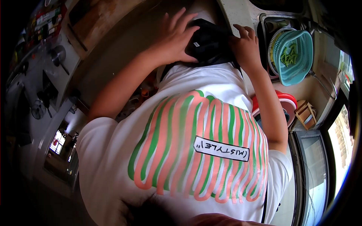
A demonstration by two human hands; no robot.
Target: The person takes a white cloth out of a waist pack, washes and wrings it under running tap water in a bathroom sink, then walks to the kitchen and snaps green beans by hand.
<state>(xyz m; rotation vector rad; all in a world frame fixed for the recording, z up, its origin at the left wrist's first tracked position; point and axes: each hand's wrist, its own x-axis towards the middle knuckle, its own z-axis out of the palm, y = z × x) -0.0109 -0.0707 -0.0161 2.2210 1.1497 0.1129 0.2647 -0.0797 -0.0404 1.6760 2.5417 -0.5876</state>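
Note:
At my waist is a black fabric item (209, 43) with a small white label; its exact kind is unclear. My left hand (175, 39) is at its left side, fingers spread apart, with the thumb and forefinger tips by the fabric. On the opposite side my right hand (245, 45) has bent fingers at the fabric's edge, with its thumb side in shadow against the black. The white T-shirt (162, 84) I wear carries green and pink wavy stripes and a text label, seen upside down.
To the right, a turquoise basket (303, 66) with green vegetable pieces leans over a sink (263, 28). Below it are a red basin (281, 95) and a wooden rack (305, 115). A counter with a pan (57, 55) and utensils stands at the left.

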